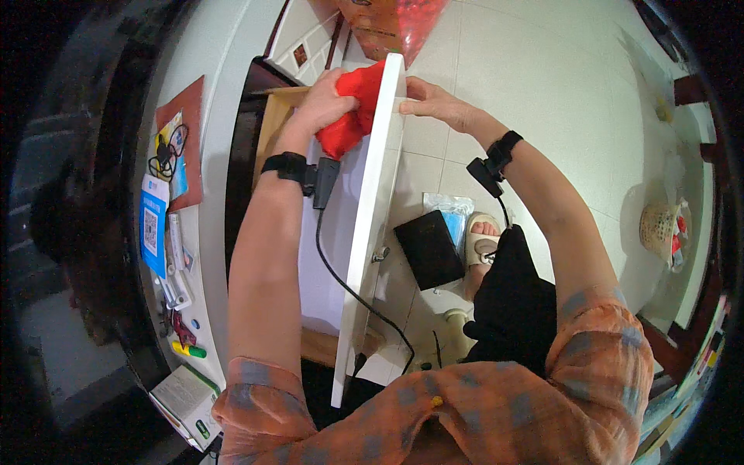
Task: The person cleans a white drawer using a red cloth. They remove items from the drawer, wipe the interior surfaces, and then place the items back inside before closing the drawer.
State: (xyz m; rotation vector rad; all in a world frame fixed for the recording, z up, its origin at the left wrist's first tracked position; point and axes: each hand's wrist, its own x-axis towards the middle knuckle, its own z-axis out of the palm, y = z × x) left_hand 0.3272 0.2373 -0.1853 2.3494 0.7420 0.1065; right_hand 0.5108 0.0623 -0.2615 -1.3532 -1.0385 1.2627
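Observation:
My left hand (328, 104) reaches into a pulled-out wooden drawer (325, 273) with a whitish bottom. It grips a bright red cloth (349, 131), bunched against the inner side of the white drawer front (375, 174). On the outer side of that front, near its far end, my right hand (427, 102) touches the panel, thumb and fingers apart. A small metal knob or lock (381, 254) sticks out of the front. Both wrists wear black straps with dark devices; a cable from the left one crosses the drawer front.
Along the left runs a white counter (212, 122) with a blue card bearing a printed code (153, 226), black cable, marker (189, 349) and box (189, 401). A black flat case (430, 250) and blue-white packet (456, 221) lie beside my sandalled foot. A woven basket (657, 229) stands right.

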